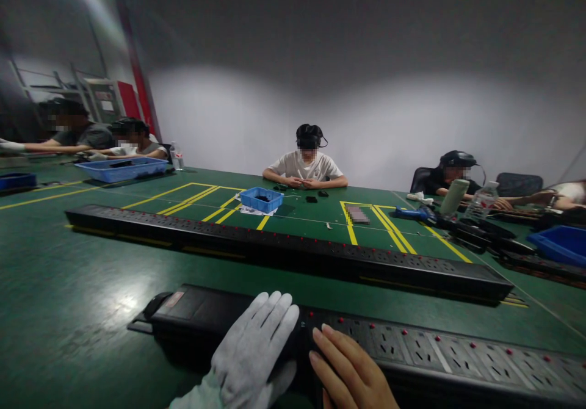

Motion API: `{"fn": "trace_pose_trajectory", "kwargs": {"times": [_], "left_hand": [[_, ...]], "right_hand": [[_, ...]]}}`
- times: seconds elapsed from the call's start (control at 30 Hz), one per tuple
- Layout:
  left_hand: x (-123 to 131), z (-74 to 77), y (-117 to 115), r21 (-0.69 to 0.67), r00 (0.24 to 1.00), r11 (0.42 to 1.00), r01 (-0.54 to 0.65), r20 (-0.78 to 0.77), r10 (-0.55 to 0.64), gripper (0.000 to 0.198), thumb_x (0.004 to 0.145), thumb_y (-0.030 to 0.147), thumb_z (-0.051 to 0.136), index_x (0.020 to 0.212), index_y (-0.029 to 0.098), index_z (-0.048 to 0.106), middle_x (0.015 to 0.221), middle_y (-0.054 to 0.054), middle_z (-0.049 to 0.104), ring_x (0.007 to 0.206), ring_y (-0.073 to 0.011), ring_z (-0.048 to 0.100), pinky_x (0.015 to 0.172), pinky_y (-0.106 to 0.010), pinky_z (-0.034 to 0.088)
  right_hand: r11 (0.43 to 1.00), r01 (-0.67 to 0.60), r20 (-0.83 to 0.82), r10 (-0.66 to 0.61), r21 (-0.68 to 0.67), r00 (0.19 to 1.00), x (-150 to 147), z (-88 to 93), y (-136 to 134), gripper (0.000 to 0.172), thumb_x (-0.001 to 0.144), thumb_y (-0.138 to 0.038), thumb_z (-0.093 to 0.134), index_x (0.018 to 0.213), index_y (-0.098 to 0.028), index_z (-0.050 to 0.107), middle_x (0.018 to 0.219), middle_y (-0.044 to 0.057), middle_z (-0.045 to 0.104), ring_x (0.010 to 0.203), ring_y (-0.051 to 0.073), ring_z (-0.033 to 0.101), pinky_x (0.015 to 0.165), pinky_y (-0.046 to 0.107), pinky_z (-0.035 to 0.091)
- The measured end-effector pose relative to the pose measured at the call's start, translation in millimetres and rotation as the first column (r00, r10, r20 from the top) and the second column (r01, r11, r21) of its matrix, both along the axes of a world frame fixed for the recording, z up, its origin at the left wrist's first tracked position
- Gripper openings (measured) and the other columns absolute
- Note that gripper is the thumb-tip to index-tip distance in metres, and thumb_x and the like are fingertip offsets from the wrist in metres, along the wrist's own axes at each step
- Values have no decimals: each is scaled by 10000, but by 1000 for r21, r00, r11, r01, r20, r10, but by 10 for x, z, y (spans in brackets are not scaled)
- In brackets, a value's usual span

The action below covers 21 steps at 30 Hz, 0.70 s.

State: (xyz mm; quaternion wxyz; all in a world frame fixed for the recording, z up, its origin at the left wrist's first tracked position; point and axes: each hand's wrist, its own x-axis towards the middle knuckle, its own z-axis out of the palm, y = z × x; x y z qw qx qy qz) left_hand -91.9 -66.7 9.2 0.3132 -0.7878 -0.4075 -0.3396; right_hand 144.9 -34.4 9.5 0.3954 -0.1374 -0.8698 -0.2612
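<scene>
A long black power strip (pixel 425 342) lies across the front of the table, with rows of sockets and small red lights along its top. On its left part my left hand (pixel 256 342), in a light grey glove, rests flat with the fingers stretched out. My right hand (pixel 348 366) is bare; its extended fingers touch the strip beside the first sockets, and its thumb is mostly hidden. The strip's left end has a label (pixel 174 300) and a dark end piece (pixel 155 304). Behind it lies a second long black power strip (pixel 274 247).
On the green table (pixel 82 281), marked with yellow lines, stand a small blue bin (pixel 249 202), a larger blue tray (pixel 123 170) and a blue bin (pixel 561 245). A green bottle (pixel 454 197) and a water bottle (pixel 483 200) stand right. A person (pixel 306 165) sits opposite; others sit at both sides.
</scene>
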Motion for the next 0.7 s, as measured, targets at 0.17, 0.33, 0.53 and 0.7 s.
{"fn": "trace_pose_trajectory", "kwargs": {"times": [0.17, 0.33, 0.53, 0.7], "left_hand": [[-19, 8, -22, -26, 1000, 1000, 7, -30, -8, 503, 913, 214, 498, 1392, 65, 511, 1464, -145, 483, 1386, -303, 410, 1147, -453, 364], [-29, 43, -23, -29, 999, 1000, 9, -45, -10, 496, 904, 202, 513, 1377, 54, 527, 1456, -150, 490, 1388, -303, 408, 1158, -447, 342], [-16, 118, -26, 3, 998, 1000, 25, -59, -25, 457, 898, 190, 502, 1323, 36, 570, 1401, -159, 540, 1379, -295, 417, 1173, -426, 293], [-22, 154, -23, 19, 996, 1000, 24, -90, -22, 444, 896, 191, 499, 1303, 35, 584, 1374, -161, 563, 1356, -293, 443, 1157, -416, 314]], "right_hand": [[1000, 4, 3, -4, -14, 1000, -10, 7, -16, 321, 955, -85, 431, 1191, -151, 640, 1236, 85, 690, 1291, 217, 555, 1035, 343, 518], [1000, -2, -12, 2, -10, 1000, -19, 9, -17, 332, 947, -68, 415, 1171, -149, 647, 1209, 85, 701, 1287, 220, 558, 1014, 342, 535], [1000, -6, -9, 6, -5, 1000, -22, 16, -8, 326, 996, -100, 372, 1166, -147, 646, 1166, 83, 719, 1296, 221, 549, 991, 332, 546], [1000, -10, -19, 10, -4, 1000, -22, 15, -16, 307, 996, -106, 393, 1154, -143, 653, 1182, 95, 710, 1326, 225, 517, 1019, 348, 528]]}}
